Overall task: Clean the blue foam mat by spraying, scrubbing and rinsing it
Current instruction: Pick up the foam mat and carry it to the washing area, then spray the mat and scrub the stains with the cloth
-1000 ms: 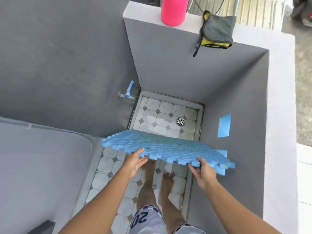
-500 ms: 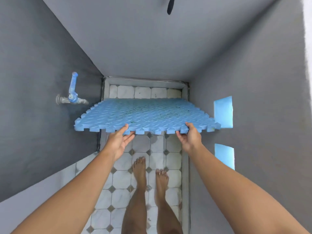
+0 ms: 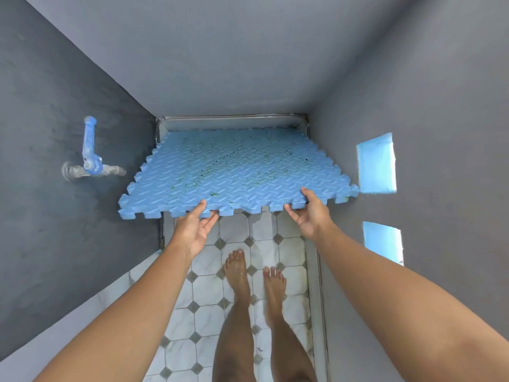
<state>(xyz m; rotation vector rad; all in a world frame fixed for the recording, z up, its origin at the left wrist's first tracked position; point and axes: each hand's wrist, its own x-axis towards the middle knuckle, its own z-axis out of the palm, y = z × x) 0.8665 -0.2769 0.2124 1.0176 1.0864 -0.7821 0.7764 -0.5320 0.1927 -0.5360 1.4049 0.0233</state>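
Observation:
A blue foam mat [image 3: 234, 172] with jigsaw edges and dark and green specks on its ribbed top hangs level above the tiled floor, its far edge near the back wall. My left hand [image 3: 192, 230] grips the mat's near edge left of centre, thumb on top and fingers underneath. My right hand [image 3: 311, 216] holds the same edge towards the right corner in the same way. Both arms reach forward over my bare feet.
A blue-handled tap [image 3: 91, 158] sticks out of the grey left wall. Two blue rectangular openings [image 3: 376, 164] sit in the grey right wall. The white tiled floor [image 3: 209, 321] forms a narrow strip between the walls. My bare feet [image 3: 253, 279] stand on it.
The view has tipped downward and the ledge with the pink bottle and cloth has left the frame. The mat has dropped lower and moved farther in, towards the back wall.

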